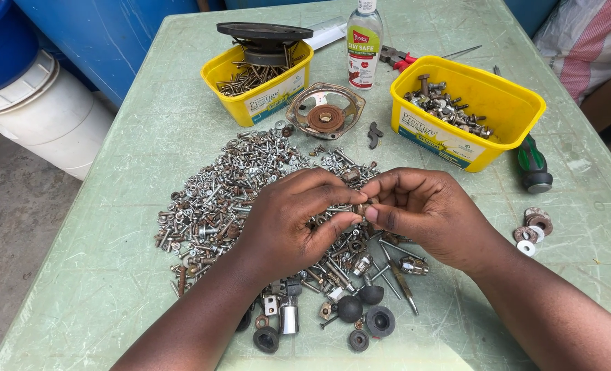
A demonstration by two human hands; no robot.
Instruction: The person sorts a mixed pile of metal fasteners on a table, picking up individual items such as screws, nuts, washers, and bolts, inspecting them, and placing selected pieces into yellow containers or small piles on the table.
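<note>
Head view: I look down on a pale green table [133, 172] with both hands meeting over a heap of loose hardware.
Left hand [288, 220]: thumb and forefinger pressed together on one end of a small metal fastener [361, 207].
Right hand [425, 209]: thumb and forefinger pinching the other end of the same piece.
Fastener position: held clear of the table, between the two sets of fingertips, above the near edge of the screw pile [236, 185].
Key relation: I judge its long axis roughly left to right, running from one pinch to the other; both hands are equally near, each on its own end. Too small to tell bolt from nut.
Surroundings: yellow tub of nails [257, 93] far left, yellow tub of bolts [467, 110] far right, a speaker frame [324, 110] between them, black rubber caps [360, 312] nearest me.
</note>
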